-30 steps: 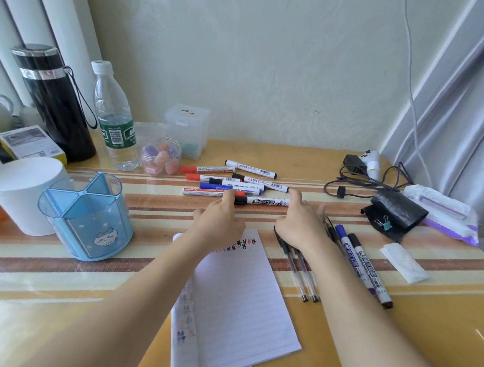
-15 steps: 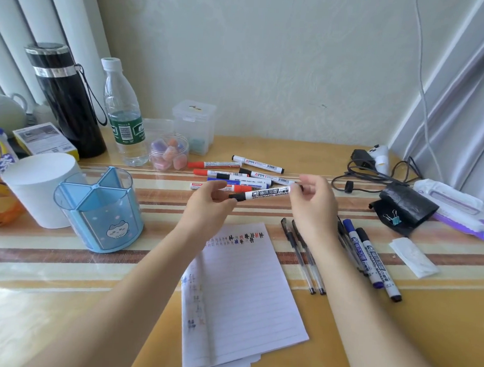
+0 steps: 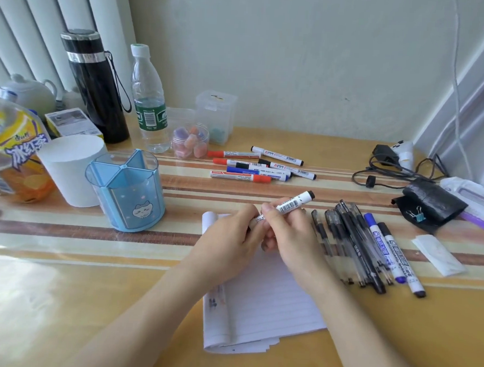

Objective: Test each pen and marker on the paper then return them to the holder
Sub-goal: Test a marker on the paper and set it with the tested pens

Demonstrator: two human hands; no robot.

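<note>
You hold the marker, a white barrel with a barcode and a black end aimed at 2 o'clock, above the top of the paper. Your left hand and right hand both curl their fingers round it. The blue holder, split into compartments, stands at 9 o'clock on the worktop. The jar at 11 o'clock holds pastel pieces.

black marker lifted from table, brought over paper
</note>
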